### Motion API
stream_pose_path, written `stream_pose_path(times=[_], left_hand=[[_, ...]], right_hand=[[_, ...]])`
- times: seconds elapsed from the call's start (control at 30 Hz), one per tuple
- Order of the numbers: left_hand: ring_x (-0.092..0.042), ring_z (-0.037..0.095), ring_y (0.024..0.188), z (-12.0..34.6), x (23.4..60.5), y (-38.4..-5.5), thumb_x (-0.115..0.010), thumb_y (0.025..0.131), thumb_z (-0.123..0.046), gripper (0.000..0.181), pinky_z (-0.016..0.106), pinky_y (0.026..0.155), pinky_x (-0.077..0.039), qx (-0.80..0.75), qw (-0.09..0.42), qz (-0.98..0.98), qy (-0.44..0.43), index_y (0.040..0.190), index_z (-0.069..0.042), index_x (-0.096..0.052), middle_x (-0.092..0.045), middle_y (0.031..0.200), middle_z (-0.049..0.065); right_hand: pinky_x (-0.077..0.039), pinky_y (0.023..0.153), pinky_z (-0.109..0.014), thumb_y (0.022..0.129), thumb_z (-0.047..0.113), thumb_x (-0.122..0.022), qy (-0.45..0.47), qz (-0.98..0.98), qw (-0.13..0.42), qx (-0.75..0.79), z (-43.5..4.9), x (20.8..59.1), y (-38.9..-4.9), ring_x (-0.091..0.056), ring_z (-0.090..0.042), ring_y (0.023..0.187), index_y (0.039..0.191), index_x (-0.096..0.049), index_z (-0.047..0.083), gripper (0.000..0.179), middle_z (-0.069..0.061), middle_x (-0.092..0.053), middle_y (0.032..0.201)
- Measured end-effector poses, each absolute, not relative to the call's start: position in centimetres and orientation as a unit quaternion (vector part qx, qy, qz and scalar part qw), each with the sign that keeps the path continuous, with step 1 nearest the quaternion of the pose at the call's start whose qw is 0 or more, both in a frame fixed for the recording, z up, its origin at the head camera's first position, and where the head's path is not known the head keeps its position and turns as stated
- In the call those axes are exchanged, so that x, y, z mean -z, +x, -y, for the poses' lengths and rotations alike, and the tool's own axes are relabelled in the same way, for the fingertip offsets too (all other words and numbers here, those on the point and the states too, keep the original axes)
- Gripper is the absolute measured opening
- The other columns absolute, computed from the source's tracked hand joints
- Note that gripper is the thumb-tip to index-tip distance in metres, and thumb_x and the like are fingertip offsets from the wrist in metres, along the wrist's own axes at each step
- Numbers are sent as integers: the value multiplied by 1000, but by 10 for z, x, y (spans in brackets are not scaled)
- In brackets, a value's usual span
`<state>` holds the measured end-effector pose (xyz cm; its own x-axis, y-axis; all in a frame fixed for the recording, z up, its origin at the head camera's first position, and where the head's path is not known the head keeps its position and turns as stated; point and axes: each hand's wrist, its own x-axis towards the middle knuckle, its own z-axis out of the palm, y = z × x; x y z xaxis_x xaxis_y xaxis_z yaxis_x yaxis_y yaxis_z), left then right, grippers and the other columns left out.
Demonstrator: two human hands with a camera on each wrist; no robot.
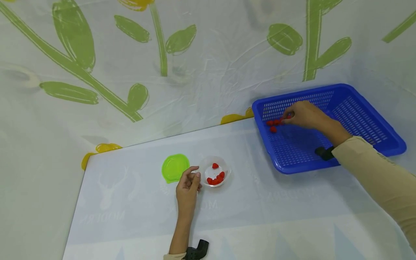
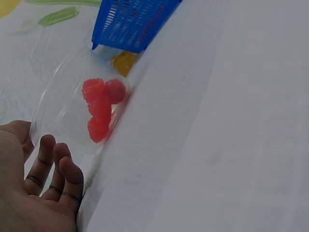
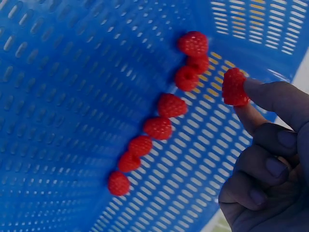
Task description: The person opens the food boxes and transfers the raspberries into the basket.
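Between thumb and index finger my right hand (image 3: 275, 154) pinches a raspberry (image 3: 235, 87), held above the floor of the blue basket (image 1: 282, 169). Several more raspberries (image 3: 158, 128) lie in a row along the basket's bottom edge in the right wrist view. At the middle of the table, my left hand (image 1: 188, 186) is beside a clear plastic bowl (image 1: 208, 162), its fingers touching the rim or close to it and loosely bent. Inside that bowl are several red raspberries (image 2: 100, 107).
A bright green lid (image 1: 175, 168) lies on the table left of the bowl. The white-covered table (image 1: 136, 202) meets a wall sheet (image 1: 201, 90) printed with green leaves at its back edge. The blue basket stands at the back right.
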<state>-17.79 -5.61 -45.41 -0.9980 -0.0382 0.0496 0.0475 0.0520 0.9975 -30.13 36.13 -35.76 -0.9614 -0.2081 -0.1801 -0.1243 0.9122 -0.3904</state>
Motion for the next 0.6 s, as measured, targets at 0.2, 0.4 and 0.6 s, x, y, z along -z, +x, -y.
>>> stream_pose_path(times=[0.2, 0.4, 0.6], left_hand=[[-55, 36, 70, 56, 455, -178, -64, 99, -12, 26, 26, 62, -52, 692, 30, 722, -2, 123, -4, -65, -59, 87, 10], [-55, 37, 71, 56, 455, -179, -64, 99, -13, 26, 27, 63, -52, 691, 25, 723, 0, 124, -5, -65, -59, 87, 7], [-55, 37, 71, 56, 455, -179, -64, 99, -13, 26, 27, 62, -53, 689, 29, 724, -4, 123, -5, -65, -59, 87, 10]], right_hand=[[-47, 61, -38, 90, 16, -75, -94, -970, 118, 193, -364, 369, -305, -57, -23, 73, 97, -76, -1, 19, -7, -67, 81], [-43, 60, -37, 89, 17, -75, -86, -970, 129, 187, -366, 377, -308, -52, -23, 71, 95, -75, -3, 21, -3, -62, 75], [-45, 58, -35, 89, 17, -75, -96, -964, 145, 199, -365, 381, -310, -53, -20, 68, 89, -76, 0, 17, -6, -67, 78]])
